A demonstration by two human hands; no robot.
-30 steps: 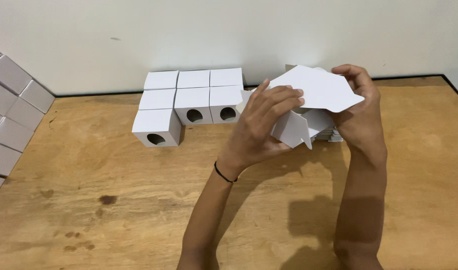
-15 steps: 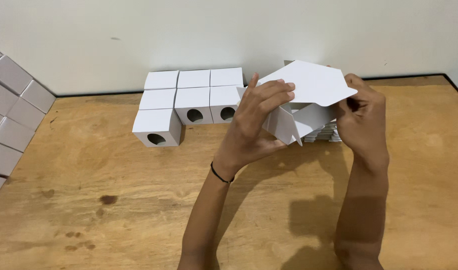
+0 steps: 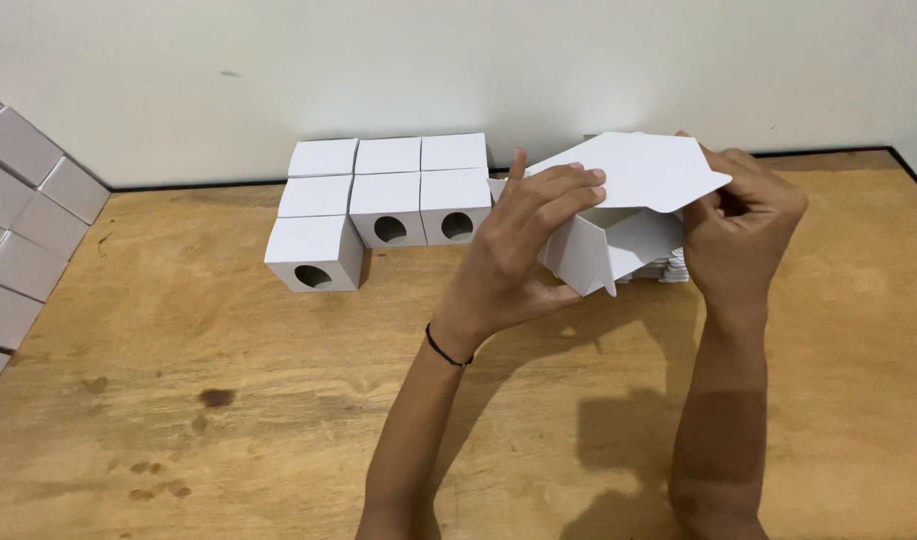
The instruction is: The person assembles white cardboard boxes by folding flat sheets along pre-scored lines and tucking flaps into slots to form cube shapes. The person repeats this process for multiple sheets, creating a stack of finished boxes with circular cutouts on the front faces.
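two hands, left hand (image 3: 518, 255), right hand (image 3: 743, 225), unfolded box (image 3: 618, 215) between

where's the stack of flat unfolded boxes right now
In the head view the stack of flat boxes lies on the table, right of centre, mostly hidden behind the half-folded box and beside the right hand.
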